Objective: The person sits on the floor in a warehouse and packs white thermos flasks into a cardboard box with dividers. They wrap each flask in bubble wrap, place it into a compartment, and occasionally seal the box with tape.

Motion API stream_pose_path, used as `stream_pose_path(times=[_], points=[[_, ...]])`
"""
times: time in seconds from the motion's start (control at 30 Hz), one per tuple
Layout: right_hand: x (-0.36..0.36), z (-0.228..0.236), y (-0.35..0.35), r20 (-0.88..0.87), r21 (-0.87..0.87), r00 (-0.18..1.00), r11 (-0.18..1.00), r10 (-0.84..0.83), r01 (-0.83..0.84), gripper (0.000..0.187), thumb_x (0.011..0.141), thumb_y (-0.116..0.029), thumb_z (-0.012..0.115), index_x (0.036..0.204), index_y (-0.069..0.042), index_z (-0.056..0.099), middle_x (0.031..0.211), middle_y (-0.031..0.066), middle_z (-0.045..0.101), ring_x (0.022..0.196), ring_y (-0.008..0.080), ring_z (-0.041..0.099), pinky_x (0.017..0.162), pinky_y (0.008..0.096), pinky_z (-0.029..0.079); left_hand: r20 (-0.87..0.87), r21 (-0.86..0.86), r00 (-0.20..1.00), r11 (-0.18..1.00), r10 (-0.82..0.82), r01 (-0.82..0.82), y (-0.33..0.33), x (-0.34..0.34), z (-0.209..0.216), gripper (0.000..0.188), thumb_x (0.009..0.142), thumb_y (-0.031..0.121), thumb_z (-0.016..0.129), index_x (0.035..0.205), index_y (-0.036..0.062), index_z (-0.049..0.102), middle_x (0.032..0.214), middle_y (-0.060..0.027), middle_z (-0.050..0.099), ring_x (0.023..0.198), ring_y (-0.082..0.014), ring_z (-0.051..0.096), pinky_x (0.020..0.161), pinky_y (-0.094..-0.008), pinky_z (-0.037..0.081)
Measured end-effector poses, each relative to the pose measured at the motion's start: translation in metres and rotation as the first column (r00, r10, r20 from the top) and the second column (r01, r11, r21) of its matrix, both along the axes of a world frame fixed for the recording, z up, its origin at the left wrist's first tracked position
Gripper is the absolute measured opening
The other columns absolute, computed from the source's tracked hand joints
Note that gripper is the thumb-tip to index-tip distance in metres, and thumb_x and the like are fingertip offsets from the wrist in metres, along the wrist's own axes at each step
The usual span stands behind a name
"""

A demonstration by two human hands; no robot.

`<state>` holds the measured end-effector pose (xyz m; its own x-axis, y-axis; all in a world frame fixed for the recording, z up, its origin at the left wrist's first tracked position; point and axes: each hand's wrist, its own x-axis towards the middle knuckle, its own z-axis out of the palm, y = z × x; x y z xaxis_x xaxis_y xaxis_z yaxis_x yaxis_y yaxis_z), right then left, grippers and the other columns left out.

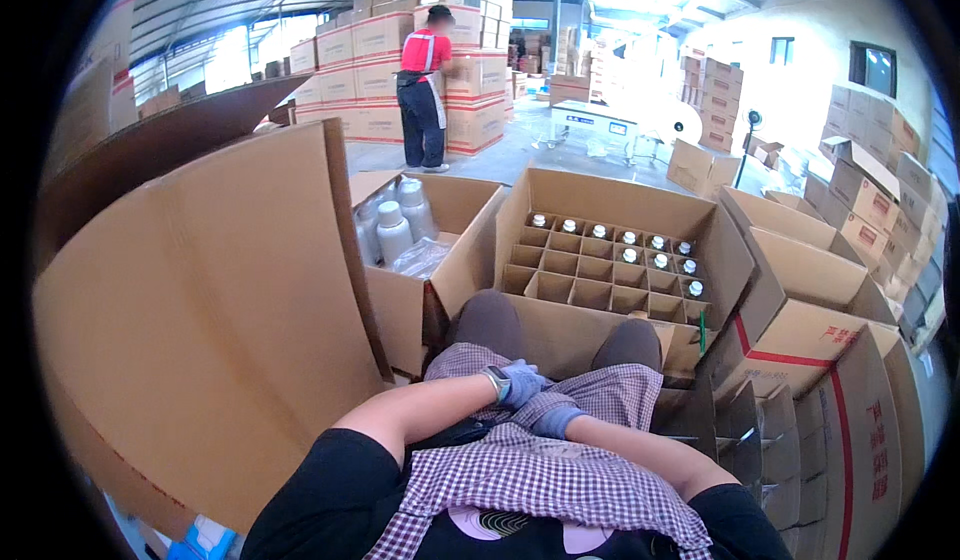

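Observation:
My left hand (pixel 522 383), in a blue-grey glove with a watch at the wrist, lies over my lap on the checkered apron (pixel 590 470); its fingers look curled, and what they may hold is hidden. Close beside it, my right hand (pixel 556 421), also gloved, rests against the apron with its fingers out of sight. Just beyond my knees stands an open carton (pixel 570 345) with cardboard dividers (pixel 582 272). White-capped bottles (pixel 628 239) fill the far row and some cells toward the right. To its left, another open carton (pixel 468 240) holds silver-grey bottles (pixel 394 232) and clear plastic wrap (pixel 422 257).
A large cardboard flap (pixel 200 330) rises at my left. Open cartons (pixel 800 290) and loose dividers (pixel 780 440) crowd my right. Farther off, a person in a red top (pixel 428 55) stands at stacked boxes (pixel 380 50), near a white table-like machine (pixel 595 123).

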<state>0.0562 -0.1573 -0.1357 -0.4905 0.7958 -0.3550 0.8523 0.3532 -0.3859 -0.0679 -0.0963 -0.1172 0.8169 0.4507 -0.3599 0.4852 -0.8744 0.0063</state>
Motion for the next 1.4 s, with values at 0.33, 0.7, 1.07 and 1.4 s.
stream_pose_path(times=[0.33,0.7,1.07,1.4], points=[[0.023,-0.012,-0.01,-0.035,-0.108,0.993,0.987,0.114,-0.118,0.053,0.09,-0.045,0.059,0.132,-0.012,0.062,0.141,0.0221,0.055,0.126,0.0341,0.057,0.106,0.0451,0.045,-0.046,0.397,0.999,0.918,-0.005,0.023,0.016,0.018,-0.028,0.021,0.087,0.027,0.059,0.092,0.0162,0.076,0.11,-0.0033,0.065,0.104,-0.0226,0.057,0.083,-0.0389,0.044],[0.046,0.059,-0.056,-0.331,-0.142,0.916,0.948,0.225,-0.285,0.045,0.095,-0.032,0.054,0.135,-0.012,0.06,0.138,0.0161,0.059,0.126,0.0298,0.057,0.109,0.0393,0.042,0.105,-0.554,0.817,0.716,0.567,-0.425,0.061,0.016,-0.029,0.056,0.097,0.05,0.049,0.121,0.0028,0.069,0.128,-0.0197,0.066,0.121,-0.0346,0.061,0.105,-0.0393,0.044],[0.062,0.093,-0.039,-0.308,-0.102,0.894,0.923,0.324,-0.37,0.039,0.098,-0.021,0.053,0.135,-0.013,0.06,0.134,0.0109,0.063,0.125,0.0256,0.058,0.11,0.0357,0.042,0.167,0.019,0.956,0.969,0.24,-0.246,0.021,0.04,-0.031,0.047,0.086,0.055,0.061,0.102,0.0136,0.075,0.111,-0.0129,0.068,0.106,-0.0319,0.064,0.086,-0.0502,0.049],[0.14,0.17,0.007,-0.947,-0.145,-0.281,0.987,-0.158,-0.065,0.022,0.092,-0.026,0.066,0.103,-0.008,0.064,0.144,0.0189,0.052,0.14,0.0325,0.043,0.114,0.0497,0.036,0.468,-0.864,0.438,0.293,0.767,0.41,0.037,0.045,0.121,0.052,0.091,0.033,0.067,0.131,0.0026,0.055,0.104,-0.0143,0.069,0.087,-0.0237,0.066,0.074,-0.0319,0.052]])
